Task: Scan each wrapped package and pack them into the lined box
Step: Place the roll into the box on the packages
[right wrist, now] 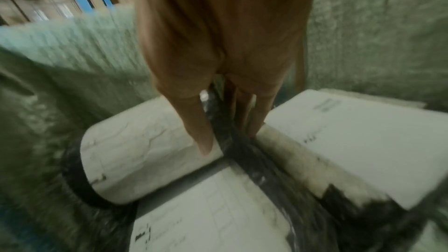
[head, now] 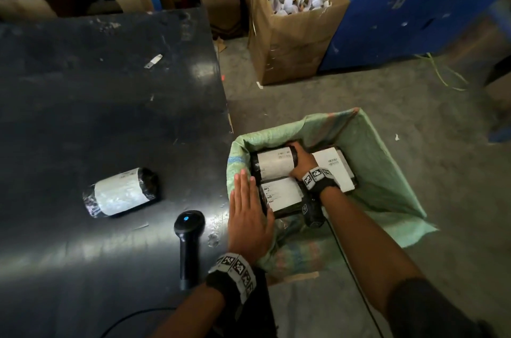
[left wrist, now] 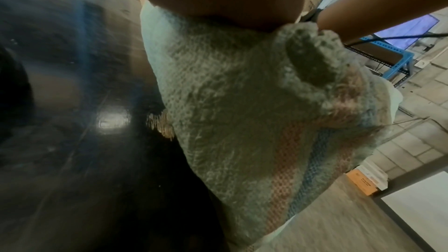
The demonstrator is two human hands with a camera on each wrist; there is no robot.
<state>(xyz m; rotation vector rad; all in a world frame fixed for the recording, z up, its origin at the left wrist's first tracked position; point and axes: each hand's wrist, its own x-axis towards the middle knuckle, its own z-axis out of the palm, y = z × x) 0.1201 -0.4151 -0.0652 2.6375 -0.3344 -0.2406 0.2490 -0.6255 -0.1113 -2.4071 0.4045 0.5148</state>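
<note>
Inside the lined box (head: 367, 144), the right hand (head: 300, 162) grasps a package's (head: 273, 162) end, while the left hand (head: 249, 216) lies flat, fingers straight, on the liner (left wrist: 230, 102) at the near rim.

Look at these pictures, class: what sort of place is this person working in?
Probably a warehouse or packing area: a handheld barcode scanner lies on a black worktable, labelled wrapped packages fill a lined box, and cardboard cartons stand on concrete floor.
</note>
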